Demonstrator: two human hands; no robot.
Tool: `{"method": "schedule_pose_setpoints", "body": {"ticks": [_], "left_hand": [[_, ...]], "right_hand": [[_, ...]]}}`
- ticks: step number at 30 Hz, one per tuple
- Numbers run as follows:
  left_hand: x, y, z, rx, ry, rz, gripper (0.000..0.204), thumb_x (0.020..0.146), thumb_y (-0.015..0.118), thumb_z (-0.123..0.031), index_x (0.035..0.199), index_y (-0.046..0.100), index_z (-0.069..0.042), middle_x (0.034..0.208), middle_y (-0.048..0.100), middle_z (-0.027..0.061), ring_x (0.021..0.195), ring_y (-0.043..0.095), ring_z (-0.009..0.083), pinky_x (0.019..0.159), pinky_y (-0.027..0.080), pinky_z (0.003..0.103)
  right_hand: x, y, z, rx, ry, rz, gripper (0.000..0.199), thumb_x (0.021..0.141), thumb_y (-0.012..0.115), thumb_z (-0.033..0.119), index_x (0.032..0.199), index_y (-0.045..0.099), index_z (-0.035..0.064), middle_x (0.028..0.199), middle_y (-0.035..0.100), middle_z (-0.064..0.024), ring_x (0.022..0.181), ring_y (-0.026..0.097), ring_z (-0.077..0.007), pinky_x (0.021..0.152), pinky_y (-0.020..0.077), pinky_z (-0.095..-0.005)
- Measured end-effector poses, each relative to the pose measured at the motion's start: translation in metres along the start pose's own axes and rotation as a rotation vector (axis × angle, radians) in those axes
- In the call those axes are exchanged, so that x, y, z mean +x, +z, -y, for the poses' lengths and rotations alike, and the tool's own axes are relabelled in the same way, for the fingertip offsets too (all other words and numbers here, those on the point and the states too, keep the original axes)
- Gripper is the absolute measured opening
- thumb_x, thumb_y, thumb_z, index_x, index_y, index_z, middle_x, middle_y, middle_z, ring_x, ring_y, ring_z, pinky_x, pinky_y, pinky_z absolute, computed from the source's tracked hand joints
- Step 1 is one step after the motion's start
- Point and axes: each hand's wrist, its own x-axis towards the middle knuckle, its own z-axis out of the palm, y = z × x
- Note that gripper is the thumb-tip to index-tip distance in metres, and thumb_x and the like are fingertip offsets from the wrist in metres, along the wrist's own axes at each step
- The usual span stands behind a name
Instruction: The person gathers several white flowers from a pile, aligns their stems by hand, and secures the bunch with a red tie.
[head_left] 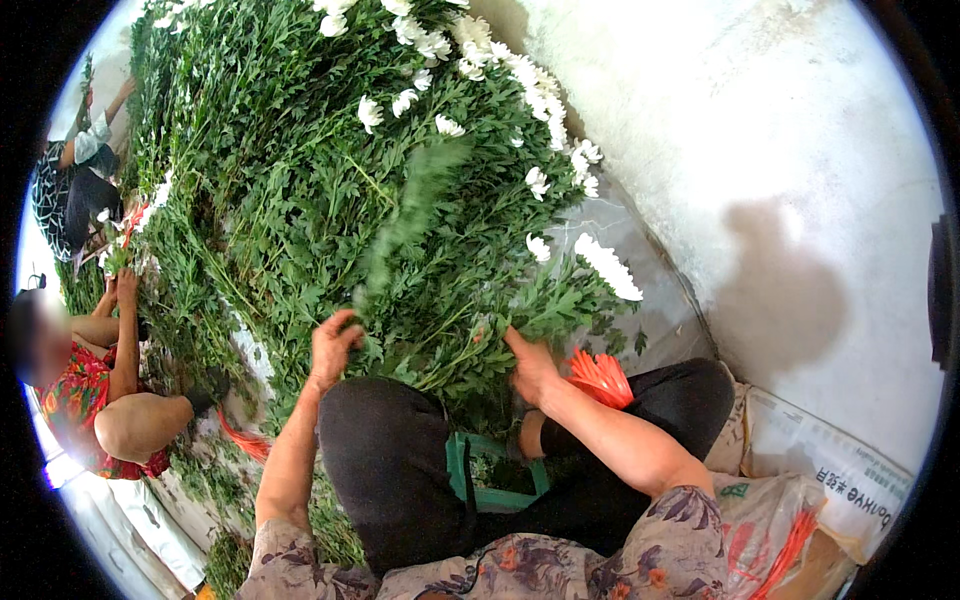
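A great heap of cut white chrysanthemums [330,170] with leafy green stems fills the ground beyond both sets of fingers, its white blooms at the far edge, well away from them. A pale concrete wall [780,150] rises off to the right of the right fingers. The seated person's dark-trousered knees [400,460] sit just below the fingers, over a green stool [490,490]. Another person in a red flowered top [80,400] sits well to the left of the left fingers. A bundle of orange ties [600,378] lies just right of the right hand [530,368], whose fingers press into the stem ends, grip hidden by leaves. The left hand [332,345] has fingers curled around one blurred upright green stem [405,225].
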Motion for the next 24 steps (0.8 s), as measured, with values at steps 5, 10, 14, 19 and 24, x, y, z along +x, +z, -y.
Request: {"method": "schedule_pose_setpoints", "body": {"ticks": [5,10,14,19,24], "left_hand": [[-0.079,-0.122,0.050,0.118,0.088,-0.418,0.024,0.089,0.058,-0.004,0.113,0.058,-0.001,0.088,0.061,0.0032,0.074,0.056,0.0092,0.062,0.044,0.023],[-0.126,-0.081,-0.009,0.120,0.091,-0.243,0.024,0.088,0.056,0.003,0.112,0.058,0.000,0.090,0.061,0.0032,0.076,0.057,0.0104,0.067,0.049,0.027],[-0.101,-0.019,-0.038,0.482,0.327,0.230,0.021,0.080,0.063,0.001,0.101,0.064,0.002,0.095,0.065,0.0083,0.090,0.060,0.0148,0.081,0.048,0.029],[-0.104,0.038,-0.089,0.832,0.170,0.329,0.032,0.083,0.065,-0.020,0.110,0.065,-0.002,0.101,0.068,0.0085,0.090,0.062,0.0248,0.089,0.048,0.036],[-0.111,0.036,-0.090,0.762,0.155,0.329,0.030,0.087,0.062,-0.020,0.111,0.063,-0.002,0.100,0.066,0.0109,0.089,0.063,0.0263,0.086,0.049,0.036]], "right_hand": [[0.008,-0.028,-0.015,-0.074,0.038,-0.095,0.060,0.090,0.061,0.041,0.128,0.050,-0.0037,0.121,0.057,-0.0112,0.100,0.055,-0.0202,0.085,0.0454,-0.0364],[-0.004,-0.022,0.006,-0.020,0.088,0.033,0.066,0.087,0.064,0.046,0.126,0.050,-0.0058,0.115,0.056,-0.0124,0.095,0.050,-0.0174,0.080,0.0424,-0.0344],[0.004,-0.001,0.039,-0.055,0.018,-0.090,0.037,0.093,0.057,0.031,0.122,0.057,0.0089,0.129,0.056,-0.0053,0.114,0.054,-0.0201,0.098,0.0427,-0.0397],[0.009,0.003,0.082,0.007,-0.104,0.079,0.068,0.089,0.054,0.057,0.137,0.041,0.0106,0.139,0.046,-0.0075,0.125,0.046,-0.0237,0.103,0.0386,-0.0438],[-0.043,0.051,0.105,0.213,-0.092,0.270,0.090,0.080,0.053,0.072,0.144,0.033,0.0118,0.144,0.041,-0.0076,0.130,0.041,-0.0257,0.108,0.0341,-0.0454]]}}
